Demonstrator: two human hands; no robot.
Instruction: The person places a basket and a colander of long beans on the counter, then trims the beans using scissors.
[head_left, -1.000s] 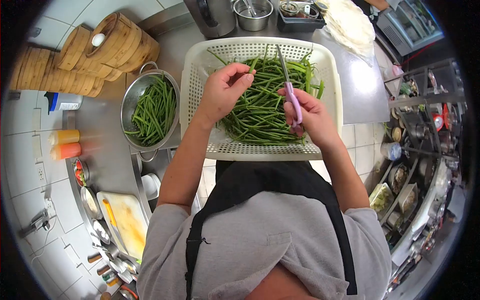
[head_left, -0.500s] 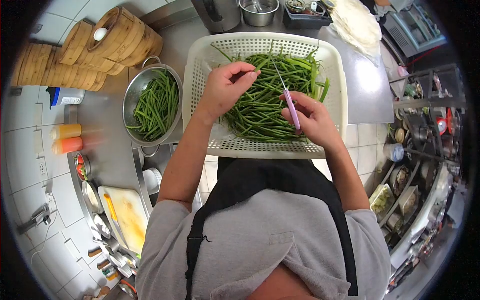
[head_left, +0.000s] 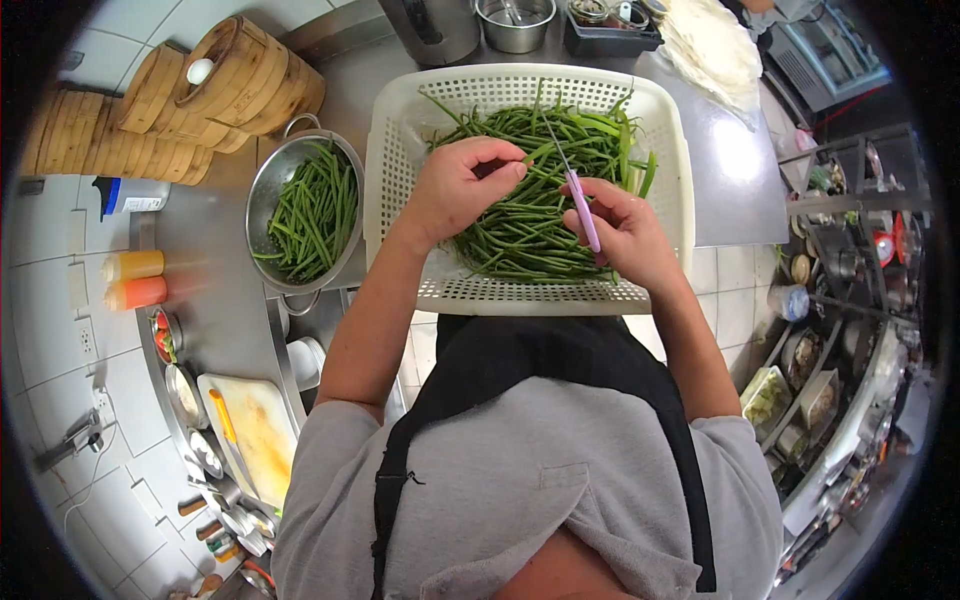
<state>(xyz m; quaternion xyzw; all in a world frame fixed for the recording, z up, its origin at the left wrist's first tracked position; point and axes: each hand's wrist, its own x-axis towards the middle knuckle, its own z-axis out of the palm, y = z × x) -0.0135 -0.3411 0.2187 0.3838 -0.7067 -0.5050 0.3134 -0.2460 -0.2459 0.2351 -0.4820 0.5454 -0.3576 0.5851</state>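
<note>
A white perforated plastic basket (head_left: 680, 180) is in front of me, piled with long green beans (head_left: 520, 225). My left hand (head_left: 465, 190) is over the pile's left side, thumb and forefinger pinched on a green bean (head_left: 537, 152) whose tip sticks out to the right. My right hand (head_left: 622, 230) grips a small knife (head_left: 582, 212) by its pink handle. The thin blade slants up and left, close to the bean at my left fingertips; whether it touches cannot be made out. Left of the basket, a steel colander (head_left: 257, 195) holds more green beans.
Bamboo steamers (head_left: 240, 80) are stacked at the back left, a white egg-like object on top. A steel pot (head_left: 515, 30) and black tray (head_left: 610, 35) stand behind the basket. A yellow-handled knife (head_left: 222, 415) lies on a cutting board (head_left: 262, 430) at lower left. Shelves line the right.
My left hand has shifted slightly down and right, fingertips nearer the blade. My right hand keeps hold of the knife, almost in place.
</note>
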